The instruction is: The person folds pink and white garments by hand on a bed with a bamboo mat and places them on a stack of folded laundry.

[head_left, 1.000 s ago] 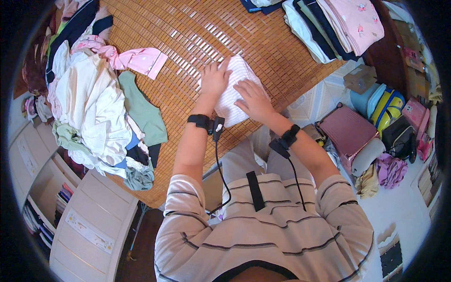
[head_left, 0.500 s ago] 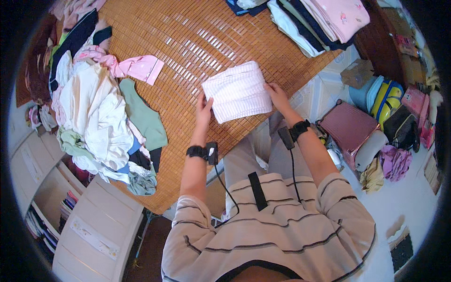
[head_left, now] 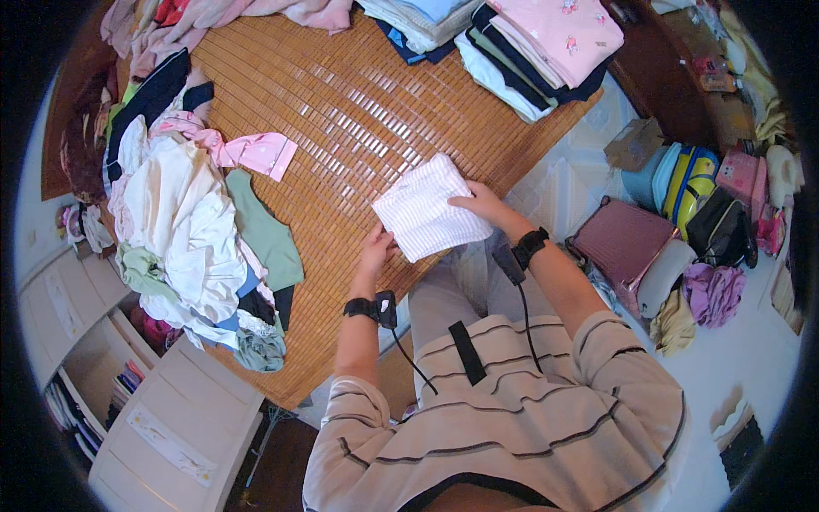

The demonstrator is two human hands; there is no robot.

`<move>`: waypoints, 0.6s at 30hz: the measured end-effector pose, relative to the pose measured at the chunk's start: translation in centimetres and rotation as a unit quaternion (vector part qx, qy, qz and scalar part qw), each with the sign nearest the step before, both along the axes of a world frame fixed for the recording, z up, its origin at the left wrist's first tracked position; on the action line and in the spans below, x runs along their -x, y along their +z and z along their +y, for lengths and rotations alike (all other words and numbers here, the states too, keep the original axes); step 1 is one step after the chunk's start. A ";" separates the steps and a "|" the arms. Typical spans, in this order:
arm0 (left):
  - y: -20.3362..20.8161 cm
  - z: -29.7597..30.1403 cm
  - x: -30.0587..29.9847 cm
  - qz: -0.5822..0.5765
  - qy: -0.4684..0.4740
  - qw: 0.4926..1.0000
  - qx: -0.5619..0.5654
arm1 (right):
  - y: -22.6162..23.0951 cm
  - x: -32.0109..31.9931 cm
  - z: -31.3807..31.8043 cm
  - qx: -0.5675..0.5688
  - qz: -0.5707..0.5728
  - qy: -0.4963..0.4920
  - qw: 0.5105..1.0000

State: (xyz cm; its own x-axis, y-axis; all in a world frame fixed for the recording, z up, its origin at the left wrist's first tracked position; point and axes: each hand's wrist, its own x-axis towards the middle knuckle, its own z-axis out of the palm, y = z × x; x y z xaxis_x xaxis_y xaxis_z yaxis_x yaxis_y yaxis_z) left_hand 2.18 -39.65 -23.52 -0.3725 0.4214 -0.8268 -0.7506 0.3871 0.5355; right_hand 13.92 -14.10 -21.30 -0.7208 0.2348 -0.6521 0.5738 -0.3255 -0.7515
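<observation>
A folded white garment with pale stripes point(head_left: 431, 209) lies in front of me near the table's front edge, turned at a slant. My right hand point(head_left: 485, 206) grips its right side, thumb on top and the other fingers out of sight beneath. At the lower left edge of the cloth is my left hand point(head_left: 378, 247), its fingers loosely apart and half bent; whether the fingertips reach under the fabric is hard to see. Both wrists carry black straps with small dark devices and cables.
A heap of loose clothes point(head_left: 183, 218) covers the left of the woven-mat table point(head_left: 333, 162), with a green sleeveless top point(head_left: 264, 226) beside it. Folded stacks, one topped by a pink garment point(head_left: 559, 38), stand at the far right. Bags and a maroon case point(head_left: 627, 243) sit right.
The folded garment has come nearer to me and turned. My left hand has shifted down from its left side to the lower edge; my right hand has moved inward onto the cloth.
</observation>
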 end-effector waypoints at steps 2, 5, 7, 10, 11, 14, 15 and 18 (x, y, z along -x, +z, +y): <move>0.5 1.1 -0.6 -0.039 -0.018 0.999 0.016 | 1.7 0.0 0.8 -0.007 0.013 0.014 1.000; 0.8 2.9 -1.5 0.003 -0.037 0.999 0.010 | 5.5 0.5 2.9 -0.115 0.054 0.130 0.983; 0.2 4.1 -2.2 -0.014 -0.013 1.000 0.001 | 8.5 1.7 4.7 -0.158 0.093 0.194 0.964; 1.7 7.2 -2.3 -0.047 0.035 0.997 -0.039 | 12.6 3.2 7.5 -0.217 0.145 0.288 0.921; 2.3 8.4 -2.1 -0.045 0.037 0.997 -0.041 | 14.6 3.7 8.6 -0.213 0.162 0.316 0.910; 3.2 11.7 -2.3 -0.069 0.051 0.993 -0.085 | 18.2 4.3 11.8 -0.146 0.234 0.294 0.915; 3.0 12.3 -2.5 -0.062 0.077 0.989 -0.110 | 19.8 4.7 13.4 -0.073 0.224 0.299 0.925; 4.7 16.7 -2.2 -0.046 0.122 0.976 -0.172 | 23.8 5.0 18.3 0.038 0.181 0.240 0.953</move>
State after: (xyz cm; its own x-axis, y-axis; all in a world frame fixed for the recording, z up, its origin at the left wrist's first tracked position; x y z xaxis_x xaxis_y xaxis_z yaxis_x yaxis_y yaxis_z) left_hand 4.35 -22.97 -18.83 -0.4268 0.5877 -0.6873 -0.8494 0.0003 0.5277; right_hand 8.93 4.24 2.53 -0.9144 -0.2160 -0.3422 0.3777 -0.1515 -0.9135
